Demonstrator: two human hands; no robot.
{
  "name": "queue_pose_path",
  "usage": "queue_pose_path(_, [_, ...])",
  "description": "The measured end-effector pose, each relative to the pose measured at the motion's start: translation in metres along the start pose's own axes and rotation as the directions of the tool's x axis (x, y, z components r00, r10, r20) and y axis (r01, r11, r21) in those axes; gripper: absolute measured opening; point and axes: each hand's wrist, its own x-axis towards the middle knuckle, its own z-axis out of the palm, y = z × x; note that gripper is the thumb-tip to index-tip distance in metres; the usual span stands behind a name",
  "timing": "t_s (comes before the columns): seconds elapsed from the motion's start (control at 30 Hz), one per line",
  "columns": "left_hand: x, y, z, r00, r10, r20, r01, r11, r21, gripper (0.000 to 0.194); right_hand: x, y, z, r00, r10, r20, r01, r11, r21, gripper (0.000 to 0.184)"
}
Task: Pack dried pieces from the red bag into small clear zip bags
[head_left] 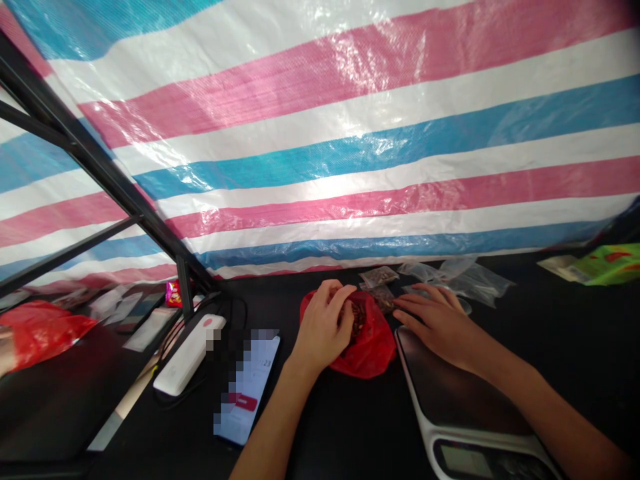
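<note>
Left hand (320, 323), fingers curled shut on dark brown pieces (357, 320) inside a red plastic bag (373, 353) on the worktop (345, 427); right hand (435, 320) open, empty as far as I can see, over the digital kitchen scale (460, 400), the bag placed alongside for easy reach.

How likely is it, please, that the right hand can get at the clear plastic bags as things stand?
Likely yes: the right hand lies beside the clear plastic bags with nothing visible between; the digital scale sits behind it, out of the way.
</note>
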Motion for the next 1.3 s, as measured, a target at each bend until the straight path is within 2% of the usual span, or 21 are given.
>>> queue_pose_path(0.43, [0.0,-0.001,0.001,1.0,-0.002,0.021,0.002,1.0,-0.004,0.031,0.001,-0.008,-0.004,0.994,-0.019,0.104,0.014,0.999,0.043,0.036])
queue_pose_path(0.63, [0.0,-0.004,0.0,1.0,-0.009,0.027,0.009,1.0,-0.014,0.032,0.006,-0.005,-0.005,1.0,0.004,0.016,-0.005,0.997,0.071,0.038])
queue_pose_path(0.77, [0.0,-0.004,0.001,1.0,-0.026,-0.003,0.026,0.997,-0.072,0.031,0.012,-0.008,-0.016,0.991,0.033,-0.133,-0.017,0.993,0.117,0.045])
queue_pose_path(0.87, [0.002,-0.002,0.003,0.99,-0.121,-0.078,0.102,0.972,-0.211,0.027,0.013,-0.015,-0.031,0.966,-0.012,-0.257,0.058,0.983,0.175,0.048])
queue_pose_path(0.93, [0.005,-0.003,0.005,0.958,-0.262,-0.116,0.199,0.9,-0.387,0.024,0.012,-0.023,-0.04,0.956,-0.069,-0.285,0.131,0.97,0.206,0.05])
queue_pose_path(0.97, [0.006,-0.004,0.006,0.934,-0.34,-0.107,0.248,0.835,-0.492,0.025,0.011,-0.027,-0.043,0.955,-0.1,-0.278,0.165,0.962,0.219,0.051])
queue_pose_path(1.07, [0.01,-0.009,0.009,0.865,-0.5,0.042,0.36,0.561,-0.745,0.039,0.007,-0.039,-0.048,0.957,-0.177,-0.231,0.233,0.941,0.246,0.05])
queue_pose_path(1.17, [0.011,-0.012,0.008,0.825,-0.528,0.2,0.435,0.369,-0.822,0.044,0.005,-0.045,-0.048,0.958,-0.206,-0.197,0.252,0.937,0.243,0.049])
queue_pose_path(1.3, [0.01,-0.01,0.007,0.82,-0.479,0.313,0.47,0.251,-0.846,0.044,0.005,-0.044,-0.048,0.963,-0.202,-0.18,0.239,0.946,0.219,0.051])
